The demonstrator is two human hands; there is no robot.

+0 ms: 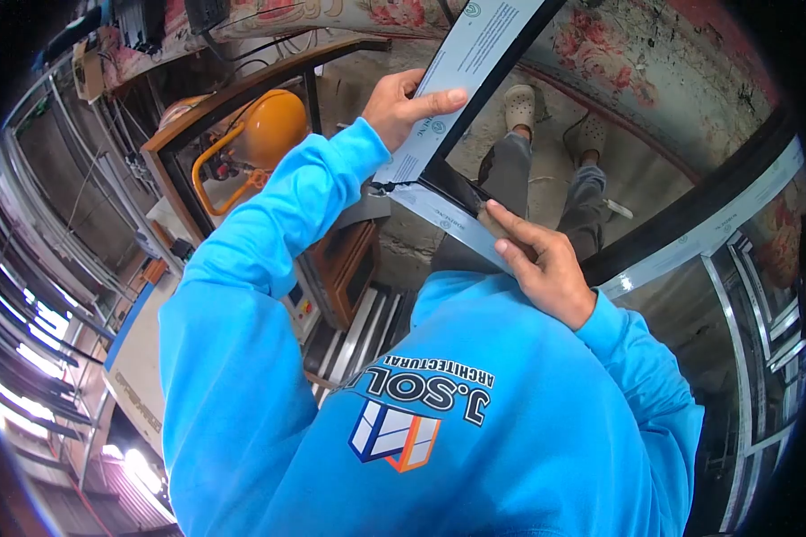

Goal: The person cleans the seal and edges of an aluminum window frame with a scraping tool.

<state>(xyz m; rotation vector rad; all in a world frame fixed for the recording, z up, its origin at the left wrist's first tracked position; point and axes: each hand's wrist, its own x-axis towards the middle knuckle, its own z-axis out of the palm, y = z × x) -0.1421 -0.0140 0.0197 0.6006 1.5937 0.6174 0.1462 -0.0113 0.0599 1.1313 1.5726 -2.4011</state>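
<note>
A black frame with printed pale protective film (pixel 475 55) on its bars is held in front of my body. My left hand (pixel 412 106) grips one bar above the corner, its thumb over the film and its other fingers curled behind. On the adjoining bar (pixel 448 215), near my waist, my right hand (pixel 546 264) has its thumb and index finger on either side of the profile; its remaining fingers are mostly hidden. A small black piece (pixel 383 188) sticks out at the corner. Another film-covered bar (pixel 690 240) curves away on the right.
Floral-covered padding (pixel 591 54) lies ahead. An orange tank (pixel 273 125) stands at the left behind a brown frame (pixel 175 143). Metal profiles (pixel 354 345) lie below it, and more metal frames (pixel 734 358) stand at right. Clogs (pixel 519 107) show on the floor.
</note>
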